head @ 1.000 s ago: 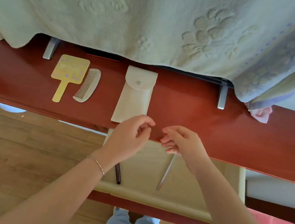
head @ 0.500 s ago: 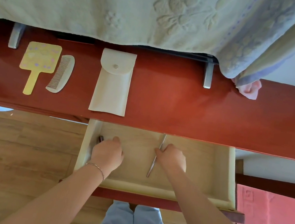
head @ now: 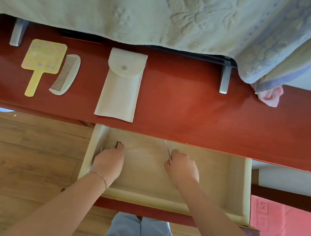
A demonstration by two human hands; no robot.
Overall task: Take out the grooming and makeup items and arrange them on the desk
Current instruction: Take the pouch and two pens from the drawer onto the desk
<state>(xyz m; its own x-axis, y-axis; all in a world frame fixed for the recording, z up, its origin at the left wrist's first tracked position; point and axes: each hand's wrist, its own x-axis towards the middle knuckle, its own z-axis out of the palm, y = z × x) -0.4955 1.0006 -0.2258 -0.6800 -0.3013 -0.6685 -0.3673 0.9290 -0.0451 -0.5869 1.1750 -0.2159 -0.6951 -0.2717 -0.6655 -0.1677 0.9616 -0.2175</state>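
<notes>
Both in drawer (head: 238,186) — left hand (head: 108,159) curled over dark stick (head: 118,145); right hand (head: 182,169) pinching metal tool (head: 167,151), tip protruding forward.

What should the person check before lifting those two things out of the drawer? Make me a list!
1. Drawer pulled out far enough to lift things clear: ok.
2. Left hand has hold of the dark stick: cannot tell, only its tip shows past the fingers.
3. Right hand has hold of the thin metal tool: ok, fingers are curled round it.
4. Bare desk space to set them down: ok, right of the white pouch.
5. Things already out lie flat and apart: ok, yellow mirror, comb and pouch.
6. Nothing else left in the drawer: cannot tell, the hands hide part of it.
</notes>
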